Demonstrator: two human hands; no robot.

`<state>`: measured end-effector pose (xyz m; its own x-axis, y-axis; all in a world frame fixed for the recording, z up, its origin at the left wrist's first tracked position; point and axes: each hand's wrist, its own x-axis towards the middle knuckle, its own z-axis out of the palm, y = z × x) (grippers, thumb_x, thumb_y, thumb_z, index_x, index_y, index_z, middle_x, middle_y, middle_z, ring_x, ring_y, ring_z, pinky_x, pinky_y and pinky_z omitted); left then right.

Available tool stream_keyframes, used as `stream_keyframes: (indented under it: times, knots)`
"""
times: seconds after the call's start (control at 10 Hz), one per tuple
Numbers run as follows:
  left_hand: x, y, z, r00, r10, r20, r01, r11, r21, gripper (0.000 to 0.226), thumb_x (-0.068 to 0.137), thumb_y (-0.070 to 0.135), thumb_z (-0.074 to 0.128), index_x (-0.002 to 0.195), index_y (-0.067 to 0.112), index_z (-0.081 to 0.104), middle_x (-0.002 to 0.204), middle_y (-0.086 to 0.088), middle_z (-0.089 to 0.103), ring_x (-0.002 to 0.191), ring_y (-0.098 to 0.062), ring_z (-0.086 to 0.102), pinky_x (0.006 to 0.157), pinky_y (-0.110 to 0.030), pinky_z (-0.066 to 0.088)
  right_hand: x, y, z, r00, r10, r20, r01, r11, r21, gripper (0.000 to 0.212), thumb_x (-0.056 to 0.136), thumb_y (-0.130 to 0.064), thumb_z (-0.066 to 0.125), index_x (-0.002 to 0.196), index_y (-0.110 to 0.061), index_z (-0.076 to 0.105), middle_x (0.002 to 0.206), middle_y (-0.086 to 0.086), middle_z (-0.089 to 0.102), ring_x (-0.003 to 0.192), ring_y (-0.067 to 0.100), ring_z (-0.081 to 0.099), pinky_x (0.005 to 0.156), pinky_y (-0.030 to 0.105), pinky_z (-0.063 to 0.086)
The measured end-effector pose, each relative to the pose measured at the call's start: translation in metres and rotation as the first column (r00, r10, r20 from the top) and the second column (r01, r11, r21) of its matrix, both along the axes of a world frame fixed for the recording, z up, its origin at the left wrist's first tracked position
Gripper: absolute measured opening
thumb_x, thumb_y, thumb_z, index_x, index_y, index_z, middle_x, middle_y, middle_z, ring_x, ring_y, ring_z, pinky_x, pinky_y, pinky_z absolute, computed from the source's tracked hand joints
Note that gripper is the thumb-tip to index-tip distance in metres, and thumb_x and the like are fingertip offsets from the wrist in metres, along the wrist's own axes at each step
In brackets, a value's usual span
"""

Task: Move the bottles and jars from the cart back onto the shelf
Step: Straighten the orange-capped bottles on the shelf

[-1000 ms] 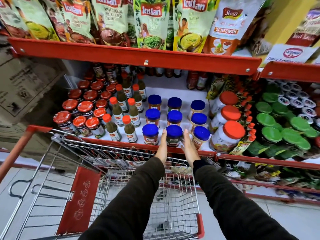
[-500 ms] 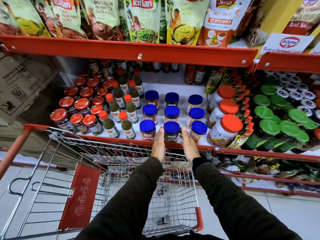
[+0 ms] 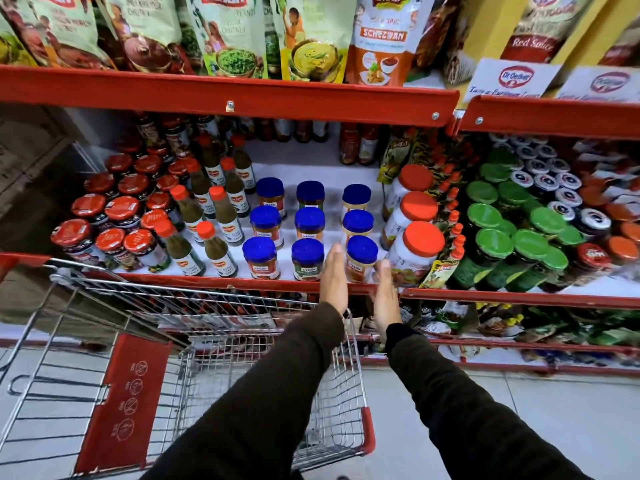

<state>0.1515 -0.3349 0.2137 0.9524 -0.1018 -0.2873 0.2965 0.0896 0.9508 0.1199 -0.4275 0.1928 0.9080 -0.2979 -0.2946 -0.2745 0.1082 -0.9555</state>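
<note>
Nine blue-lidded jars stand in three rows on the white middle shelf (image 3: 194, 276). My two flat hands flank the front right one (image 3: 362, 254). My left hand (image 3: 334, 277) is against its left side. Just off its right side is my right hand (image 3: 385, 297), fingers straight. Neither hand is closed around the jar. Left of this jar stand the front middle jar (image 3: 307, 258) and the front left jar (image 3: 260, 256). Below my arms is the wire cart (image 3: 138, 289), and no bottle or jar shows in the part of its basket I can see.
Green sauce bottles (image 3: 214, 245) and red-lidded jars (image 3: 114, 242) fill the shelf's left side. On the right are big orange-lidded jars (image 3: 420, 249) and green-lidded jars (image 3: 491, 247). Pouches hang above the upper red shelf edge (image 3: 228, 95). A red flap (image 3: 128, 393) sits in the cart.
Both hands have shifted right, from either side of the front middle blue-lidded jar to either side of the front right one. The view has moved closer to the shelf.
</note>
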Motion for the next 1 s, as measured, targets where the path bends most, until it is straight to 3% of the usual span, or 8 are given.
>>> stream_keyframes:
  times: [0.1,0.2,0.3,0.4,0.6,0.7,0.8,1.0]
  knots:
    - [0.016,-0.012,0.005,0.993,-0.094,-0.068,0.083,0.985,-0.154,0.062,0.105,0.054,0.017,0.141,0.018,0.052,0.144,-0.012,0.058,0.134,-0.021,0.053,0.121,-0.044,0.031,0.001,-0.006,0.005,0.994,0.105,-0.009,-0.105,0.994,0.040,0.089,0.081,-0.079,0.024,0.155,-0.029,0.029,0.164,-0.002,0.030,0.151,0.015,0.025,0.126,0.047,0.014]
    - [0.015,-0.013,-0.006,0.996,-0.076,-0.035,0.072,0.991,-0.115,0.054,0.105,0.053,0.017,0.120,0.033,0.065,0.120,0.005,0.072,0.116,-0.007,0.062,0.117,-0.041,0.034,0.000,-0.010,0.012,0.992,0.130,0.005,-0.130,0.990,0.061,0.060,0.086,-0.075,0.024,0.134,-0.047,0.046,0.151,-0.009,0.040,0.147,0.014,0.030,0.125,0.043,0.015]
    - [0.005,-0.012,-0.014,0.999,-0.051,-0.020,0.049,0.994,-0.093,0.047,0.105,0.053,0.019,0.114,0.040,0.064,0.120,0.010,0.068,0.115,-0.002,0.059,0.110,-0.031,0.035,0.001,-0.016,0.013,0.985,0.170,-0.007,-0.169,0.983,0.077,0.050,0.084,-0.076,0.027,0.124,-0.053,0.046,0.150,-0.008,0.040,0.140,0.008,0.033,0.124,0.041,0.016]
    - [-0.003,-0.011,-0.017,0.999,-0.041,-0.017,0.040,0.997,-0.059,0.041,0.104,0.056,0.019,0.106,0.052,0.060,0.122,0.015,0.061,0.116,0.002,0.052,0.111,-0.029,0.029,0.002,-0.019,0.018,0.977,0.212,0.013,-0.213,0.974,0.072,0.063,0.080,-0.079,0.031,0.133,-0.048,0.046,0.143,-0.021,0.047,0.135,0.002,0.039,0.121,0.036,0.021]
    - [-0.006,-0.007,-0.021,0.994,-0.095,-0.047,0.093,0.995,-0.043,0.063,0.102,0.061,0.017,0.148,0.027,0.045,0.153,-0.002,0.048,0.141,-0.011,0.039,0.122,-0.036,0.022,0.006,-0.023,0.017,0.966,0.259,-0.005,-0.258,0.964,0.057,0.080,0.087,-0.077,0.028,0.153,-0.032,0.033,0.162,-0.006,0.032,0.149,0.010,0.027,0.125,0.043,0.016]
    - [-0.005,-0.005,-0.018,0.990,-0.127,-0.057,0.126,0.992,-0.031,0.066,0.102,0.061,0.017,0.153,0.024,0.040,0.157,-0.004,0.044,0.148,-0.017,0.035,0.126,-0.044,0.019,0.007,-0.026,0.020,0.965,0.258,-0.032,-0.257,0.965,0.043,0.071,0.094,-0.072,0.023,0.153,-0.033,0.029,0.164,-0.004,0.028,0.151,0.014,0.023,0.126,0.046,0.013]
    - [-0.013,-0.004,-0.012,0.995,-0.095,-0.015,0.095,0.994,0.053,0.067,0.101,0.062,0.022,0.156,0.026,0.030,0.163,0.000,0.033,0.150,-0.013,0.028,0.125,-0.037,0.017,0.001,-0.033,0.027,0.961,0.267,-0.071,-0.269,0.963,-0.027,0.087,0.084,-0.081,0.022,0.156,-0.033,0.021,0.166,-0.002,0.021,0.153,0.017,0.020,0.125,0.047,0.013]
    - [-0.030,0.000,0.005,0.962,0.018,0.273,-0.072,0.979,0.189,0.050,0.105,0.043,0.036,0.150,0.022,0.041,0.154,0.002,0.041,0.136,-0.007,0.041,0.111,-0.025,0.031,-0.040,-0.075,0.063,0.992,0.126,-0.005,-0.126,0.991,-0.051,0.062,0.100,-0.059,0.028,0.140,-0.016,0.050,0.140,0.012,0.061,0.124,0.028,0.061,0.108,0.047,0.046]
